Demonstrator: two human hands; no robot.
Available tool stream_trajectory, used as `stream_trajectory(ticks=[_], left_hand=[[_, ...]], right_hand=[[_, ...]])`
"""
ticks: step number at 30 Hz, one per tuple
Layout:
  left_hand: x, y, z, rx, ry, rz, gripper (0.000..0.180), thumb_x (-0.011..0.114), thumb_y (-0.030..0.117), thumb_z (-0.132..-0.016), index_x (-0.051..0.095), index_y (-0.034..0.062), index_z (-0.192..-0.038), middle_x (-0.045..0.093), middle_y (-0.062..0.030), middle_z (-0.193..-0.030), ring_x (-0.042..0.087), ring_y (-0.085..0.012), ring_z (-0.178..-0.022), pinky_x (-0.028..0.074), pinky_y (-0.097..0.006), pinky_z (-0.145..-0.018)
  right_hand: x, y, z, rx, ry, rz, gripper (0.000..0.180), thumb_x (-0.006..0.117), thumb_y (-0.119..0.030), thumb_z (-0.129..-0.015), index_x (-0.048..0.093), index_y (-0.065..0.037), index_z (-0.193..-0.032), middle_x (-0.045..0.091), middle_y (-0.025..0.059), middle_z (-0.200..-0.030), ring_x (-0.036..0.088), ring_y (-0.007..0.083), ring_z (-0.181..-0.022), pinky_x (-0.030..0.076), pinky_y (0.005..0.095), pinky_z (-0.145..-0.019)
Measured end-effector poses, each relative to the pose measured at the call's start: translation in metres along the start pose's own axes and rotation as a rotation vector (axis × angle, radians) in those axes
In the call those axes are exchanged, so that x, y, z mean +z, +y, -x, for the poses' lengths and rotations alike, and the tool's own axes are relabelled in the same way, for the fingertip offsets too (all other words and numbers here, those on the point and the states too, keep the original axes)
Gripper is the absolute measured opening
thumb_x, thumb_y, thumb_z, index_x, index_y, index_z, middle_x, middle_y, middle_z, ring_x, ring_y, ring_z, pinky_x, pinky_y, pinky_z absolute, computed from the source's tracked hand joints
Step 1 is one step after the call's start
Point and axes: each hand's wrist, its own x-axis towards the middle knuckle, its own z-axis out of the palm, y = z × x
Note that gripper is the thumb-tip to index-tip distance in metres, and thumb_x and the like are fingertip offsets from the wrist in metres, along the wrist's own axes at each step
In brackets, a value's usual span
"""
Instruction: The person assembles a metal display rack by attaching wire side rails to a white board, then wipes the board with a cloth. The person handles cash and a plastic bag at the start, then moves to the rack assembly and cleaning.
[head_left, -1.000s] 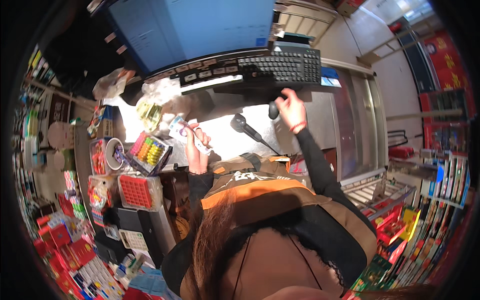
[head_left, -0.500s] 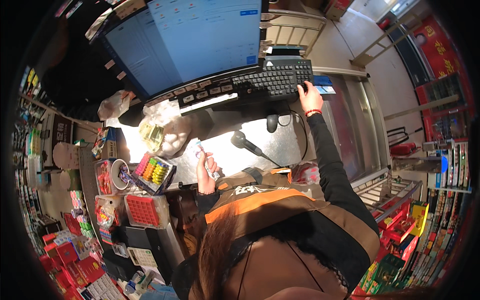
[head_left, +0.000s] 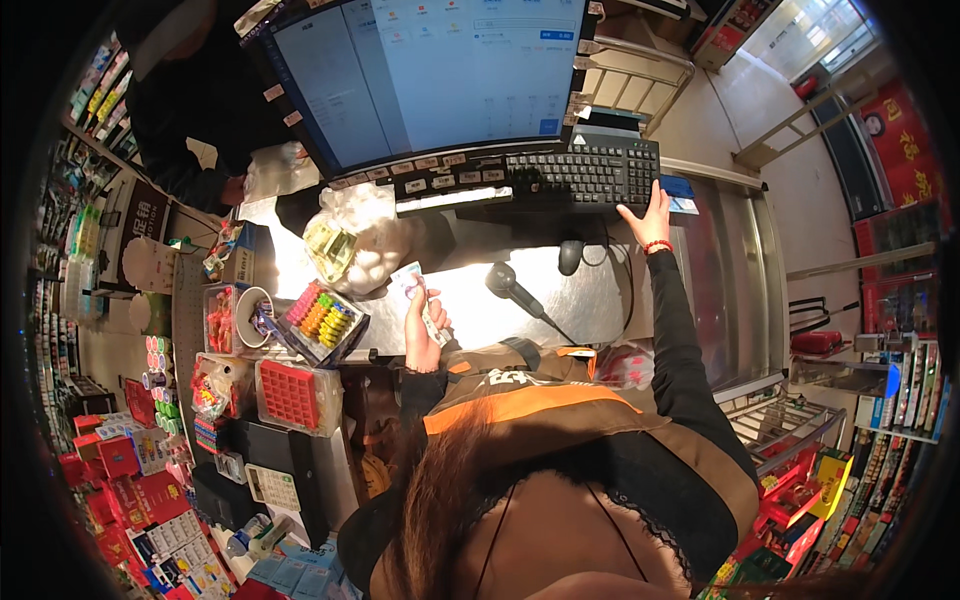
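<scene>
In the head view, I see the left hand (head_left: 423,330) in front of the body, above the near edge of the counter (head_left: 460,262). Its grip is grasping a folded paper (head_left: 405,278), pale with some blue and pink print. The upper end of this paper stands out above the fingers, and the lower part shows beside the palm.

The right hand (head_left: 650,222) is stretched forward to the right end of the keyboard (head_left: 590,172). Its grip is released: the thumb and fingers are spread at the corner of the keys. I cannot tell if a key is pressed. A blue card (head_left: 678,187) lies just to the right of these fingers. Near this hand, on its left and lower, is the black mouse (head_left: 570,257).

Between the left hand and the mouse lies the scanner (head_left: 512,288), with its handle towards the apron (head_left: 530,392). The lit monitor (head_left: 430,85) stands behind the keyboard. To the left of the paper I see a whitish bag (head_left: 372,225), then a box of coloured beads (head_left: 327,322), and beside it a white cup (head_left: 262,298). At the upper left, another person (head_left: 205,110) in dark clothes is by a clear bag (head_left: 280,170).
</scene>
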Motion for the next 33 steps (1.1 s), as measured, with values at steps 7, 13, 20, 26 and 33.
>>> stream_trajectory(ticks=[7,13,20,26,33], left_hand=[[0.002,-0.001,0.004,-0.054,0.022,-0.023,0.031,0.048,0.033,-0.104,0.054,0.0026,-0.1,0.033,0.0032,-0.057,0.032,-0.0096,-0.047,0.03,-0.028,-0.052],[0.002,0.001,0.006,-0.068,0.007,-0.013,0.031,0.048,0.032,-0.104,0.052,0.0018,-0.103,0.029,0.0036,-0.058,0.028,-0.0087,-0.047,0.028,-0.027,-0.052],[-0.009,0.008,0.008,-0.043,0.008,0.027,0.029,0.047,0.031,-0.104,0.051,0.0024,-0.103,0.029,0.0027,-0.058,0.028,-0.0094,-0.048,0.028,-0.027,-0.052],[-0.021,0.007,0.008,-0.03,0.06,0.053,0.029,0.049,0.032,-0.103,0.05,0.0028,-0.102,0.03,0.0023,-0.059,0.029,-0.01,-0.049,0.029,-0.027,-0.053],[-0.019,0.012,0.005,-0.02,0.036,0.039,0.028,0.051,0.032,-0.102,0.051,0.0034,-0.102,0.031,0.0023,-0.058,0.031,-0.01,-0.05,0.03,-0.028,-0.054]], right_hand=[[0.009,-0.025,0.029,-0.154,0.145,0.106,0.095,0.086,-0.029,-0.07,0.037,-0.016,-0.15,0.032,0.0292,-0.151,0.036,0.0462,-0.137,0.036,0.0486,-0.112],[0.032,-0.086,0.041,-0.294,0.136,0.113,0.074,0.077,-0.045,-0.08,0.05,-0.018,-0.144,0.031,0.0244,-0.154,0.028,0.0431,-0.143,0.029,0.0516,-0.114],[0.048,-0.116,0.042,-0.268,0.059,0.117,0.075,0.072,-0.052,-0.083,0.048,-0.014,-0.143,0.027,0.0244,-0.156,0.022,0.0411,-0.146,0.022,0.0534,-0.117],[0.046,-0.114,0.044,-0.269,0.077,0.09,0.072,0.072,-0.045,-0.084,0.047,-0.013,-0.144,0.027,0.0261,-0.155,0.023,0.0421,-0.145,0.022,0.0546,-0.117],[0.036,-0.108,0.03,-0.288,0.119,0.047,0.053,0.073,-0.043,-0.084,0.064,-0.012,-0.126,0.038,0.0235,-0.15,0.03,0.0406,-0.143,0.027,0.0513,-0.114]])
